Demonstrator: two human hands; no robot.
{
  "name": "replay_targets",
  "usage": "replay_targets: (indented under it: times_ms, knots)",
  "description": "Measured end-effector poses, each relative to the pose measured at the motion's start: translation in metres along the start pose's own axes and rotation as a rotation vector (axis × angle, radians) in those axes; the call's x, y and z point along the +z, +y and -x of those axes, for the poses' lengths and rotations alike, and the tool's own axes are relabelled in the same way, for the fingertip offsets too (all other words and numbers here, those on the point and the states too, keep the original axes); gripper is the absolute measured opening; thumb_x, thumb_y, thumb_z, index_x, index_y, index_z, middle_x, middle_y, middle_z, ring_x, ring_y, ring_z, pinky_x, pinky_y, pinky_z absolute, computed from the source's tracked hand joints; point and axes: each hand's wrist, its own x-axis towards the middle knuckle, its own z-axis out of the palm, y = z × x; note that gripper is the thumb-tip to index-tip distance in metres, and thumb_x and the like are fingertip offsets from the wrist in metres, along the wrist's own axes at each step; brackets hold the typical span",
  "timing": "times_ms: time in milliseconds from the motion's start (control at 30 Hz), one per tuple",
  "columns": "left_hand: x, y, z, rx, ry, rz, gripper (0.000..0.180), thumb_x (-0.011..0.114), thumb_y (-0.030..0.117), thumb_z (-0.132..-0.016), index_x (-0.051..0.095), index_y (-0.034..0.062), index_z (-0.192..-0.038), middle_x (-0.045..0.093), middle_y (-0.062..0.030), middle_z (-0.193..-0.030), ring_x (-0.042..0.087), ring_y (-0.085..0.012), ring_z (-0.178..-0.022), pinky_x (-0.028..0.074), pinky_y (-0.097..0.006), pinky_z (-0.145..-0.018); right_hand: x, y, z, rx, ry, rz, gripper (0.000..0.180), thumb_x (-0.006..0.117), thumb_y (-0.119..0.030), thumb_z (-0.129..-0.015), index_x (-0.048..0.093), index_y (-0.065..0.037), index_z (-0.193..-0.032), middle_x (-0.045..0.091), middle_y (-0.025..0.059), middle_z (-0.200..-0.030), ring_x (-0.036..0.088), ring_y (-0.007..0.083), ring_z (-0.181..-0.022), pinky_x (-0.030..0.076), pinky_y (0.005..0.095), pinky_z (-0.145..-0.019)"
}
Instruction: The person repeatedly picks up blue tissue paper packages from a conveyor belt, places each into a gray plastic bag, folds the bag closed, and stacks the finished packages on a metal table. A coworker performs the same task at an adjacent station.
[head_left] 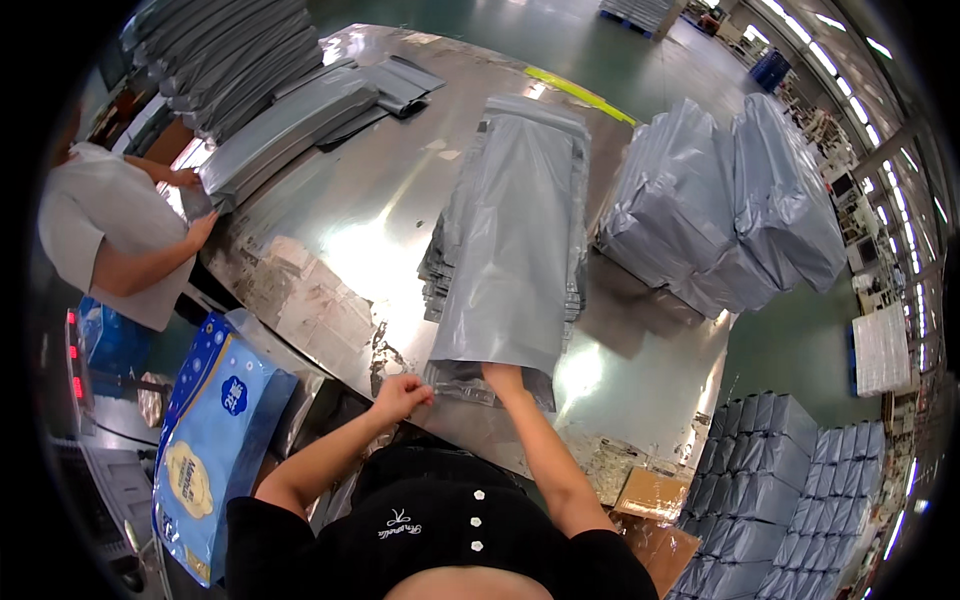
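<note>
A long grey plastic mailing bag (512, 240) lies on top of a stack of similar bags (575, 270), its mouth facing me and gaping. My right hand (503, 380) reaches into that mouth from the near side, and the bag's upper layer covers the fingers. Beside the mouth's left corner is my left hand (402, 396), its fingers curled together. Whether they pinch a bit of the film cannot be made out. The stack's edges are uneven, fanning out to the left and right under the top bag.
The metal table (345, 250) has worn patches. Bundled grey bags (670, 200) stand at its right; a tall pile (230, 60) rises far left. Another person (120, 220) handles bags there. A blue package (220, 440) is at my left, a cardboard box (652, 494) at my right.
</note>
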Motion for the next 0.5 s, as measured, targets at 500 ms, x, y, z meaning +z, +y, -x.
replay_targets:
  times_ms: [500]
  knots:
    - [-0.023, -0.066, -0.011, -0.145, -0.031, 0.334, 0.017, 0.047, 0.005, -0.096, 0.060, -0.0061, -0.097, 0.068, -0.0158, -0.093, 0.068, -0.0192, -0.081, 0.055, -0.028, -0.073, -0.122, 0.001, 0.124, -0.209, -0.408, 0.559, 0.016, 0.065, -0.011, -0.075, 0.063, -0.008, -0.090, 0.062, 0.0103, -0.084, 0.059, 0.0295, -0.080, 0.046, 0.0438, -0.072]
